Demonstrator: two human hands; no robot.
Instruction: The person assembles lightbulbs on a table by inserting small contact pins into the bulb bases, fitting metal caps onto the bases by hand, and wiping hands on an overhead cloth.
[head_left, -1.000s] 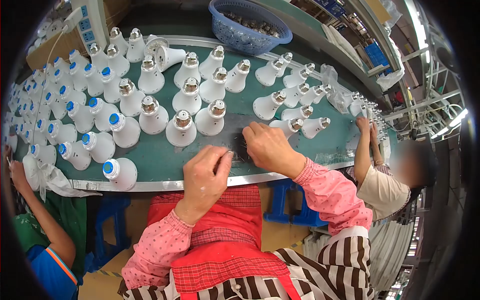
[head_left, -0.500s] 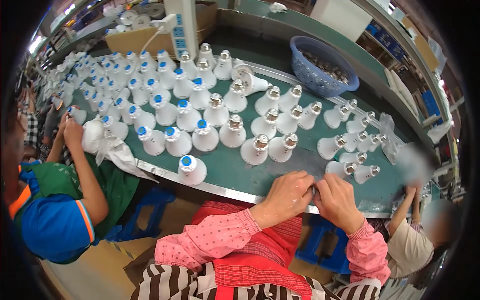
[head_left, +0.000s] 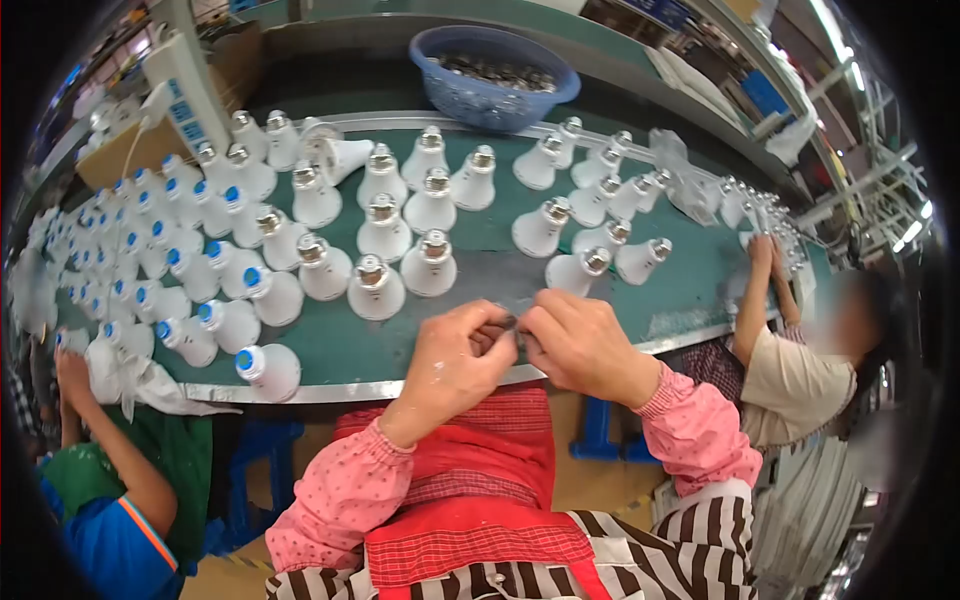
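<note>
My left hand and my right hand meet over the near edge of the green bench, fingers pinched together. Something small and dark shows between the fingertips, too small to name. Just beyond stand white light bulbs with silver metal caps, among them one bulb in front of my left hand and another bulb close to my right. To the left, a bulb with a blue top stands near the bench edge, with many similar ones behind it.
A blue plastic basin of small metal parts stands behind the bulbs. Clear plastic bags lie at the back right. One co-worker is at the right, another at the left. A power strip is fixed to a post.
The view has turned to the right, so bulbs and basin appear further left. My hands are still together; the left fingers look more loosely curled, with the dark small thing now showing at the tips.
</note>
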